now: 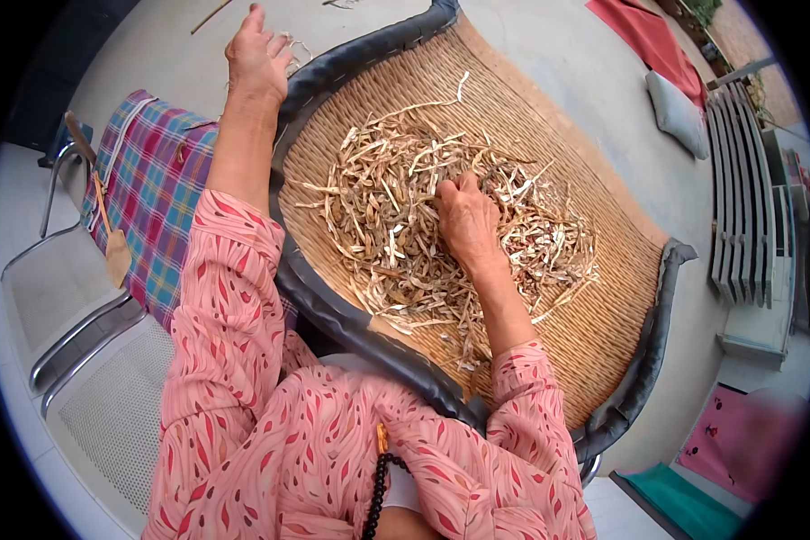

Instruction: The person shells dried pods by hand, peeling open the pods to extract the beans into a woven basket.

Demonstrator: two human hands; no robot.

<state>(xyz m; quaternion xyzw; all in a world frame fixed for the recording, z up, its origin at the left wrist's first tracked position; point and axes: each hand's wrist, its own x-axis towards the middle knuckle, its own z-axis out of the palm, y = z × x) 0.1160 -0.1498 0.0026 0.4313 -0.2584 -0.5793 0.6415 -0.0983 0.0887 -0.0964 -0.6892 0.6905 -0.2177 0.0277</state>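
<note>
A large woven winnowing basket (603, 216) with a black-wrapped rim lies tilted before me, over my lap. Dry, straw-coloured bean pods (405, 225) are heaped in its middle, with some reddish bits among them on the right. My right hand (468, 216) reaches into the heap, fingers curled down into the pods; whatever is between them is hidden. Out past the basket's left rim, my left hand (259, 61) is raised with its fingers apart. Thin pale husk strips (297, 45) show beside its fingertips, apparently loose.
Metal chairs (108, 405) stand at my left, next to a plaid cloth (157, 198) and a wooden paddle (117, 256). On the right are a grey cushion (677, 115), a red cloth (648, 40), a slatted rack (742, 198) and a pink mat (729, 441).
</note>
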